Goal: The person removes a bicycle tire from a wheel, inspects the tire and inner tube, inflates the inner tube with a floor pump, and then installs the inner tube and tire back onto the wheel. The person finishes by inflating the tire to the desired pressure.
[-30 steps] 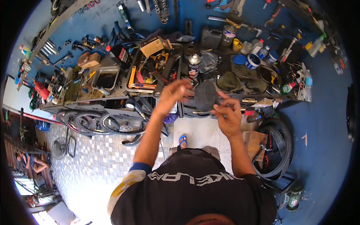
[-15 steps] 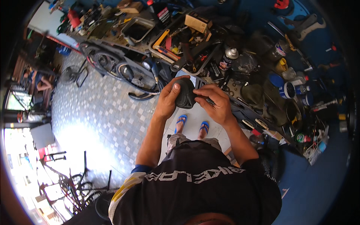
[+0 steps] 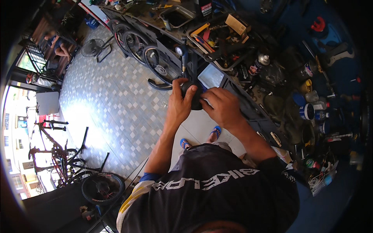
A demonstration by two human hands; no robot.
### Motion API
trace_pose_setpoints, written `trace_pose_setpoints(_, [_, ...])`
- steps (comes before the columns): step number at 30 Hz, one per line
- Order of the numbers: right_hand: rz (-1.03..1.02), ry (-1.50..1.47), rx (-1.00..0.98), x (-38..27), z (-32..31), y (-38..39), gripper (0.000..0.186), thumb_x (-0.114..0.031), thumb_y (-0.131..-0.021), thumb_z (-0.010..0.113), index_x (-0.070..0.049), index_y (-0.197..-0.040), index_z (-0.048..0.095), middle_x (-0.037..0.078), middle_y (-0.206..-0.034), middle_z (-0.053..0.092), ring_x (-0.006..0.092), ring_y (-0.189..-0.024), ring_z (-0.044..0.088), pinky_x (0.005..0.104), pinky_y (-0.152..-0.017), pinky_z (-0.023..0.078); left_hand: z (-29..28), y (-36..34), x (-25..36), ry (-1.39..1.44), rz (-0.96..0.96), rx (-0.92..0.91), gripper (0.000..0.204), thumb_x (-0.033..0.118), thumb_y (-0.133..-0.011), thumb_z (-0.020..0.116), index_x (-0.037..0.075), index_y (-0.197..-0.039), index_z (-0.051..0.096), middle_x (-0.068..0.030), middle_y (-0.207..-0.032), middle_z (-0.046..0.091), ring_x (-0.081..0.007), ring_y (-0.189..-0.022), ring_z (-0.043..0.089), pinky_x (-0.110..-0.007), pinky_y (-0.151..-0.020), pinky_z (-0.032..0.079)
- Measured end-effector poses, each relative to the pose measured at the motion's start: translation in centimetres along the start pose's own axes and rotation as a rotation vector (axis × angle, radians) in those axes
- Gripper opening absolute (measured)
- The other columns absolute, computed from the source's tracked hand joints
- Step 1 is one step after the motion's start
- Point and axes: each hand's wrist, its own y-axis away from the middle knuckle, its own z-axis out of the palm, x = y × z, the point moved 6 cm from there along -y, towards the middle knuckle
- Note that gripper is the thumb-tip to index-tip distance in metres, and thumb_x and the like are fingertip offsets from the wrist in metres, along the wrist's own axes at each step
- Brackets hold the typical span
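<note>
1. Can see closest a black shirt (image 3: 217, 200) with big white letters across it.
2. Can see the left hand (image 3: 180, 104) closed around a dark, rounded thing (image 3: 196, 102), with thumb on top, held up in front of the body.
3. Can see the right hand (image 3: 223, 105) at the other side of that thing, with fingers bent; cannot tell whether pinching it.
4. Can see below, down on the floor, two blue sandals (image 3: 184, 143).
5. Can see past the hands a pale, shiny panel (image 3: 211, 75), then a cardboard box (image 3: 236, 24) among messy tools on the bench.
6. Can see bike wheels (image 3: 156, 64) in a row along the bench.
7. Can see farther off a round fan (image 3: 92, 47), then a person sitting (image 3: 60, 44).
</note>
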Motion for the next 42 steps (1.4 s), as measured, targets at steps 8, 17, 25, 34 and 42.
trace_pose_setpoints(8, [-0.133, 0.047, -0.073, -6.2, 7.9, -0.7, 0.016, -0.011, -0.08, 0.073, -0.006, -0.082, 0.059, 0.009, -0.083, 0.059, 0.0295, -0.077, 0.061, 0.0428, -0.068, 0.048, -7.4, 4.1, -5.1, 0.044, -0.113, 0.038, 0.053, 0.047, -0.099, 0.07, 0.0, -0.123, 0.06, -0.0224, -0.095, 0.074, -0.0334, -0.083, 0.074, -0.043, -0.072, 0.055])
trace_pose_setpoints(17, [-0.083, -0.228, -0.26, -11.4, 15.5, 3.9, 0.015, -0.009, -0.075, 0.073, -0.008, -0.085, 0.061, 0.009, -0.084, 0.06, 0.0338, -0.081, 0.062, 0.0444, -0.073, 0.05, -11.8, 8.5, -14.8, 0.529, -0.446, 0.171, 0.054, 0.047, -0.103, 0.065, -0.006, -0.11, 0.069, -0.0089, -0.095, 0.071, -0.0153, -0.087, 0.064, -0.031, -0.076, 0.05])
trace_pose_setpoints(25, [0.01, -0.38, -0.372, -13.7, 18.0, 10.6, 0.013, -0.009, -0.079, 0.071, -0.007, -0.088, 0.062, 0.012, -0.087, 0.06, 0.0348, -0.083, 0.063, 0.0446, -0.075, 0.051, -14.5, 7.9, -22.1, 1.045, -0.576, 0.537, 0.057, 0.056, -0.101, 0.064, 0.006, -0.128, 0.058, -0.0084, -0.11, 0.07, -0.0254, -0.093, 0.07, -0.039, -0.076, 0.054])
trace_pose_setpoints(34, [0.49, -0.062, 0.287, 10.0, 2.6, 5.5, 0.012, -0.016, -0.094, 0.071, -0.005, -0.101, 0.07, 0.01, -0.085, 0.075, 0.0195, -0.078, 0.073, 0.0341, -0.07, 0.056, -17.2, 10.4, -20.9, 0.925, -0.42, 0.288, 0.044, 0.015, -0.097, 0.074, 0.0, -0.132, 0.051, -0.0113, -0.117, 0.071, -0.0236, -0.101, 0.074, -0.041, -0.082, 0.063])
trace_pose_setpoints(42, [0.748, 0.503, 0.093, 21.2, 2.5, 8.9, 0.044, -0.019, -0.09, 0.071, -0.003, -0.131, 0.067, 0.021, -0.115, 0.072, 0.0376, -0.112, 0.067, 0.0447, -0.094, 0.055, -13.6, 12.0, -16.1, 0.883, -0.363, 0.094, 0.054, 0.002, -0.094, 0.072, -0.006, -0.141, 0.047, -0.017, -0.124, 0.068, -0.0255, -0.11, 0.07, -0.04, -0.095, 0.059])
